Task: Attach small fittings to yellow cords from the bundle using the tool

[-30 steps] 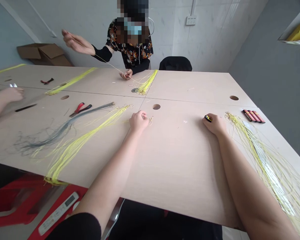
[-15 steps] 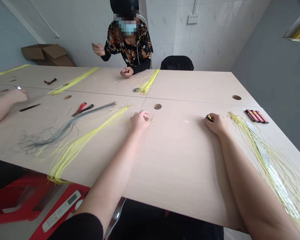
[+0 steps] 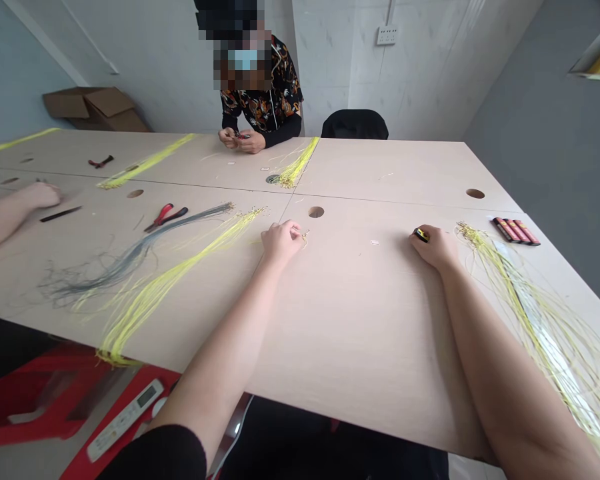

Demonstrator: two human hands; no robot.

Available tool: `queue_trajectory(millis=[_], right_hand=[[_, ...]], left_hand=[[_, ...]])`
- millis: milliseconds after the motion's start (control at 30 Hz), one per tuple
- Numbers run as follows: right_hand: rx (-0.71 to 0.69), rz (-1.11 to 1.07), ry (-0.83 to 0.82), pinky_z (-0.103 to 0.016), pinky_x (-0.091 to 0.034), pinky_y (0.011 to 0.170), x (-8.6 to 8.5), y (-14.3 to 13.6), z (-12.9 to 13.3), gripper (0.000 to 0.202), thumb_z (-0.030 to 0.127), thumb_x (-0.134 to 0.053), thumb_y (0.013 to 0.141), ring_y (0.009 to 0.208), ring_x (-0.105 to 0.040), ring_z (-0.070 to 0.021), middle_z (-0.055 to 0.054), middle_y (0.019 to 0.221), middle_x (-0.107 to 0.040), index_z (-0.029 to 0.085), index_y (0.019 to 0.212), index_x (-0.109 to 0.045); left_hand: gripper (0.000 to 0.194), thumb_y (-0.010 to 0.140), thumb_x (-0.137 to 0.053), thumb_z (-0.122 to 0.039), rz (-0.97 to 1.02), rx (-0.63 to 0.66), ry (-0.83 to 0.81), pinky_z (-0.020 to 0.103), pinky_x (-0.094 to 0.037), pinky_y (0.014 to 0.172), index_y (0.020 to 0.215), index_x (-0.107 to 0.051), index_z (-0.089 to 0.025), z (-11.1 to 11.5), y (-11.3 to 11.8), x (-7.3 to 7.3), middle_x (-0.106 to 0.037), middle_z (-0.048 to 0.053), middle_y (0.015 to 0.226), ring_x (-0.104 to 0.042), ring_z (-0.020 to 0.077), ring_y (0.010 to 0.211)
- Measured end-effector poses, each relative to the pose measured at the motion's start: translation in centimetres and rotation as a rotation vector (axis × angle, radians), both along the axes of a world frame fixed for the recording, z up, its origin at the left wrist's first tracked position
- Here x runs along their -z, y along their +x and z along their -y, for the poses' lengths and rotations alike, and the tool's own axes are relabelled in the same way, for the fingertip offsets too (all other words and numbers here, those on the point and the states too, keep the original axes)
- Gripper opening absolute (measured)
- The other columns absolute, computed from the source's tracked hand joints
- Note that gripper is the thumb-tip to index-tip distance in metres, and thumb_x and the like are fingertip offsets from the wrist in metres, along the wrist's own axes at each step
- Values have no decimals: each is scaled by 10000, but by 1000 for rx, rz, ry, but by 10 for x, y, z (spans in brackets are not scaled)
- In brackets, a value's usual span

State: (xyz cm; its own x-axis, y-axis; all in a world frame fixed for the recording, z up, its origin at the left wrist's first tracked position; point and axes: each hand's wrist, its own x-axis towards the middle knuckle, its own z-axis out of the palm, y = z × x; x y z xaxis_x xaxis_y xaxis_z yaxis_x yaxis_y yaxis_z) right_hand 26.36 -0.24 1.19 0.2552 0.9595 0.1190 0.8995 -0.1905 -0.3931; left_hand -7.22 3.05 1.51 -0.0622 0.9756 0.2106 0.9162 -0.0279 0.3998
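My left hand (image 3: pixel 281 243) rests on the table with its fingers closed in a pinch. Small gold hooks (image 3: pixel 305 238) on thin line stick out from its fingertips. Further right, my right hand (image 3: pixel 435 247) is closed around a small black and yellow lighter (image 3: pixel 421 234), most of it hidden in the fist. Just beyond that hand lies a bundle of yellow lines (image 3: pixel 515 293) with gold hooks at its far end. Left of my left hand are another yellow line bundle (image 3: pixel 180 270) and a grey line bundle (image 3: pixel 130 253), both with small hooks at their ends.
Red-handled pliers (image 3: pixel 165 217) and a dark thin tool (image 3: pixel 61 214) lie to the left. Several pink and black lighters (image 3: pixel 516 231) stand in a row at right. A co-worker (image 3: pixel 260 100) sits opposite; another person's arm (image 3: pixel 15 210) reaches in from the left. The table has round holes (image 3: pixel 315 212).
The co-worker opposite has brought a raised hand down to the other hand and leans forward. The other person's hand at left has shifted slightly. My own hands stay almost still.
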Motion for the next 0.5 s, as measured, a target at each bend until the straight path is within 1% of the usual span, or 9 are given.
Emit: queue_trajectory(millis=[167,267,367,433,500], right_hand=[[-5,6,8,-278,-314,576,1,0,0,209,341,-484,722,697,-539,-206,-69,771,-643,207,804,-623],[-8,8,2,-278,-313,576,1,1,0,204,341,-485,720,696,-538,-205,-69,763,-639,206,795,-618],[-1,9,-11,-276,-310,575,0,1,0,205,342,-484,719,699,-537,-204,-69,773,-640,206,799,-615],[2,11,-15,-275,-308,574,0,1,0,202,342,-483,718,694,-533,-201,-67,775,-638,207,798,-611],[1,13,-18,-275,-307,575,-1,1,0,196,339,-481,716,681,-525,-197,-63,767,-632,209,794,-607]], left_hand=[[186,740,-581,-163,40,-25,23,339,-417,812,903,-634,-234,-2,-1,1,-727,10,928,-604,221,948],[165,748,-564,-173,82,-56,70,315,-435,771,891,-635,-216,-2,-3,1,-717,23,957,-626,202,889],[166,759,-543,-195,124,-74,123,297,-447,746,895,-637,-205,-3,-4,2,-709,24,939,-634,182,829],[162,749,-548,-207,132,-62,107,291,-452,732,881,-641,-209,-2,-3,3,-707,16,906,-634,175,793],[154,715,-583,-215,121,-24,52,287,-456,715,856,-645,-219,-2,-2,3,-707,4,867,-633,177,778]])
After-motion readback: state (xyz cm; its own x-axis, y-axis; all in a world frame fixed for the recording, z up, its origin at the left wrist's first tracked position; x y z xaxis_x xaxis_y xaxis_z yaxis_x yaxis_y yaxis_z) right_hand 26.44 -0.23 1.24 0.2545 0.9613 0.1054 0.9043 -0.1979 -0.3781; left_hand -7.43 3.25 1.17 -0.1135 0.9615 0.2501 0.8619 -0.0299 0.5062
